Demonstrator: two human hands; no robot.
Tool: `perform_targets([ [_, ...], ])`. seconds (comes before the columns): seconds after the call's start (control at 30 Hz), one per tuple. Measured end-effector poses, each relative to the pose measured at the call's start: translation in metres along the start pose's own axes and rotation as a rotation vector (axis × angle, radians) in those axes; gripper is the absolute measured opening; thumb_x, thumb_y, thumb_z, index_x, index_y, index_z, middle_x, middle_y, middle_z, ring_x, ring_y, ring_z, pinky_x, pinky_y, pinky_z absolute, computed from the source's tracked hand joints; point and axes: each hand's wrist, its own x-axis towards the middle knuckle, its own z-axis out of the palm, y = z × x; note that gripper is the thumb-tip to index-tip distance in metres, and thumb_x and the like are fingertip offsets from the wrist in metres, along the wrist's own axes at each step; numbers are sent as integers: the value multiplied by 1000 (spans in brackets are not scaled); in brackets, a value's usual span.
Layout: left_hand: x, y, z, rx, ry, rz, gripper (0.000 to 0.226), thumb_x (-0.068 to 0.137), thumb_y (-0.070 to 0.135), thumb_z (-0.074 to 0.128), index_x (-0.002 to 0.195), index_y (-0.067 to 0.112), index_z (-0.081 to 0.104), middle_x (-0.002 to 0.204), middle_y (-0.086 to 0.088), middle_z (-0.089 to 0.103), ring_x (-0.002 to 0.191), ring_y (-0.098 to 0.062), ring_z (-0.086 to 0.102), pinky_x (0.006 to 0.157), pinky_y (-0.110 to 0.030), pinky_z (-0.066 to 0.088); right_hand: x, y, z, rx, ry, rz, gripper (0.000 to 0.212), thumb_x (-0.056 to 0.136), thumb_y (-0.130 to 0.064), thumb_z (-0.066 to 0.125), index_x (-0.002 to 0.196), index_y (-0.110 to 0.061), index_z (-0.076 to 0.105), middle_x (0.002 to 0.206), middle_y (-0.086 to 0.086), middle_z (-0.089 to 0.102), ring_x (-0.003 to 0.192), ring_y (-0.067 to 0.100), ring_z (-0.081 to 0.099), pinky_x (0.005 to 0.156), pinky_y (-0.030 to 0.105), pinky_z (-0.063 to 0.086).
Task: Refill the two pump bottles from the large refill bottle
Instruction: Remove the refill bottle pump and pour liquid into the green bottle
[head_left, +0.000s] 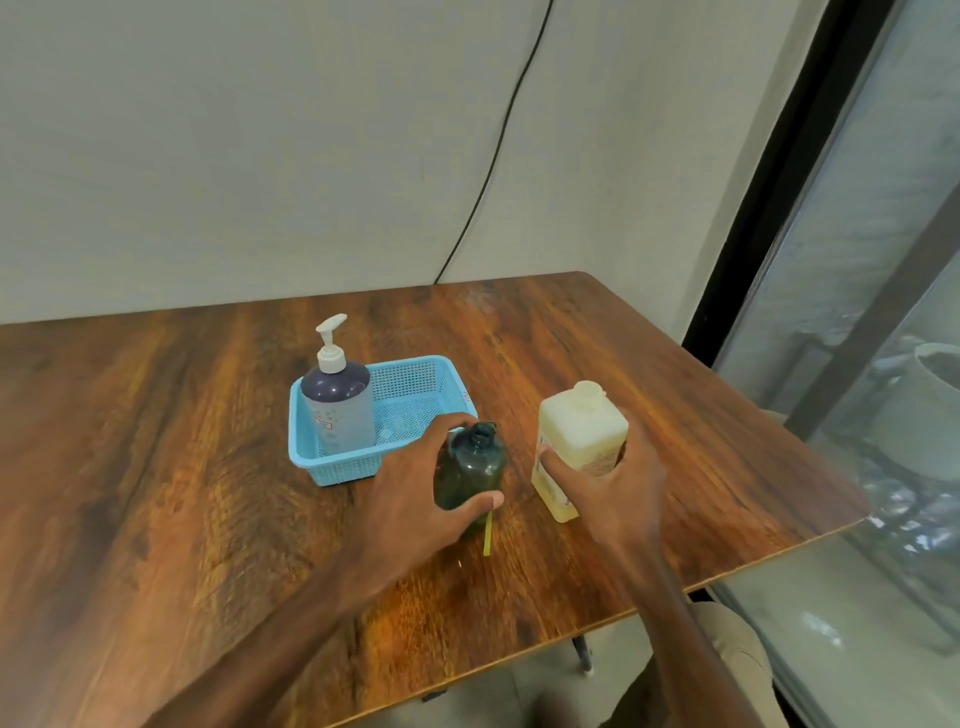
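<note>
The left hand (415, 499) grips the dark green bottle (467, 473), upright with its neck apparently open, just left of the yellow refill bottle (576, 441) that the right hand (618, 493) clasps upright on the tabletop (208, 467), so pouring means tipping leftward.
</note>
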Motion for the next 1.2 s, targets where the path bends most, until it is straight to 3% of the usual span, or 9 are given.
perform_targets([
  [0.13, 6, -1, -3, -101, 9, 28, 78, 67, 64, 86, 132, 48, 46, 123, 33, 56, 108, 13, 54, 88, -2, 42, -4, 0, -9, -17, -78, -63, 80, 60, -52, 87, 131, -28, 58, 118, -13, 67, 106, 11, 66, 76, 33, 61],
  [0.2, 10, -2, -4, -148, 2, 37, 76, 64, 65, 88, 127, 47, 50, 116, 38, 56, 106, 20, 53, 81, 3, 40, -6, 1, -13, -31, -106, -100, 83, 61, -49, 88, 134, -26, 59, 119, -12, 68, 106, 11, 66, 72, 24, 57],
  [0.33, 14, -4, -4, -201, -30, 73, 71, 61, 67, 88, 123, 48, 58, 114, 38, 61, 114, 21, 51, 86, -2, 47, -11, -1, -21, -82, -150, -140, 78, 60, -54, 87, 130, -35, 57, 117, -21, 64, 107, 5, 62, 73, 18, 52],
  [0.53, 14, -9, -4, -251, -57, 123, 73, 65, 66, 88, 130, 48, 60, 124, 37, 62, 122, 13, 53, 92, -7, 49, -15, -7, -33, -144, -203, -164, 78, 59, -39, 92, 115, -64, 44, 110, -50, 50, 111, -20, 50, 73, 4, 47],
  [0.67, 14, -11, 2, -272, -56, 125, 72, 66, 60, 90, 129, 50, 59, 118, 48, 56, 119, 26, 46, 85, 3, 42, -12, -1, -41, -187, -266, -186, 82, 59, -40, 93, 124, -57, 46, 120, -32, 58, 114, 2, 57, 77, 15, 47],
  [0.8, 12, -13, 10, -275, -43, 150, 78, 67, 62, 88, 138, 47, 57, 128, 41, 56, 124, 20, 47, 86, 2, 43, -1, -5, -49, -214, -307, -255, 79, 61, -36, 93, 118, -65, 47, 104, -43, 58, 106, -17, 56, 74, 4, 45],
  [0.9, 13, -14, 9, -296, -18, 140, 76, 68, 59, 88, 136, 48, 57, 124, 49, 54, 124, 18, 48, 85, 1, 44, 4, -7, -51, -260, -324, -295, 86, 62, -33, 93, 122, -68, 43, 106, -46, 56, 104, -22, 54, 76, 1, 44],
  [1.07, 14, -24, 5, -296, 9, 147, 72, 69, 64, 86, 133, 56, 54, 129, 40, 58, 126, 9, 52, 89, -7, 51, 5, -7, -45, -342, -372, -341, 91, 62, -32, 95, 130, -58, 41, 116, -32, 57, 104, -1, 57, 68, 6, 42],
  [1.2, 13, -30, 3, -230, 14, 149, 70, 67, 73, 82, 129, 68, 48, 128, 45, 53, 126, 14, 48, 89, -7, 52, 6, -9, -43, -376, -395, -349, 91, 63, -35, 95, 135, -52, 42, 119, -28, 56, 107, 1, 53, 67, 6, 37],
])
